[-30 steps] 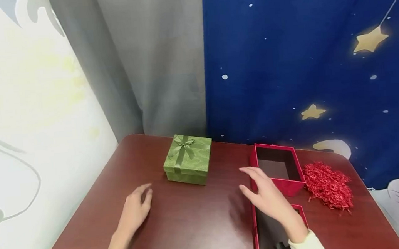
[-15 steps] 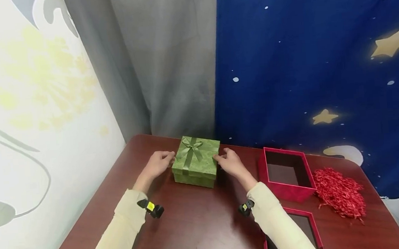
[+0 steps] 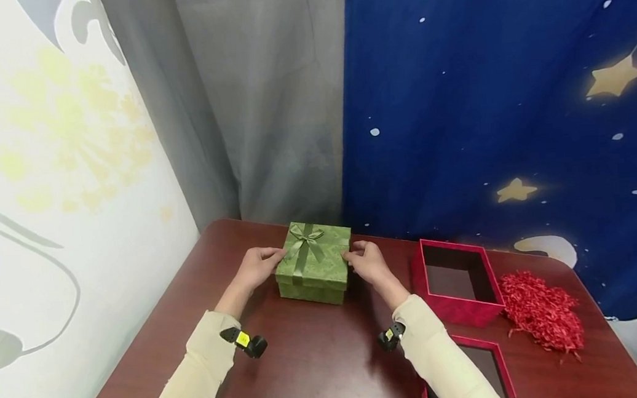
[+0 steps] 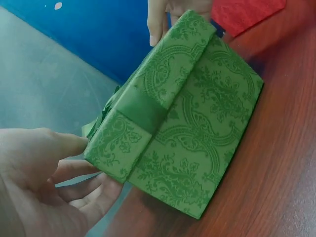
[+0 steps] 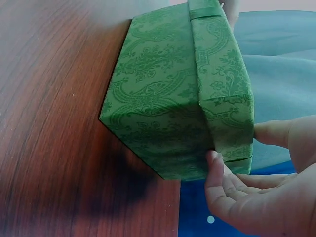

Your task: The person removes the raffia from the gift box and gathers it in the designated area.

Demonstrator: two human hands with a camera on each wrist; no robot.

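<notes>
A green patterned gift box (image 3: 311, 292) stands near the table's far edge. Its lid (image 3: 328, 257) sits on it, crossed by a green ribbon with a bow (image 3: 305, 234). My left hand (image 3: 254, 268) pinches the lid's left side, thumb at the top edge and fingers along the side, as the left wrist view shows. On the opposite side, my right hand (image 3: 370, 262) pinches the lid between thumb and fingers. One right fingertip (image 5: 214, 158) touches near the lid's lower rim in the right wrist view. The box's inside is hidden.
To the right stands an open red box (image 3: 462, 309) with a dark inside. Nearer lies a red-rimmed lid or tray (image 3: 499, 365), partly behind my right sleeve. Red shredded paper (image 3: 543, 313) is heaped at the far right. A curtain (image 3: 286, 133) hangs behind the table (image 3: 307, 360).
Both hands have moved forward from over the table to the green box's sides and taken hold of the lid. The left thumb has shifted onto the lid's edge. The head view has shifted slightly.
</notes>
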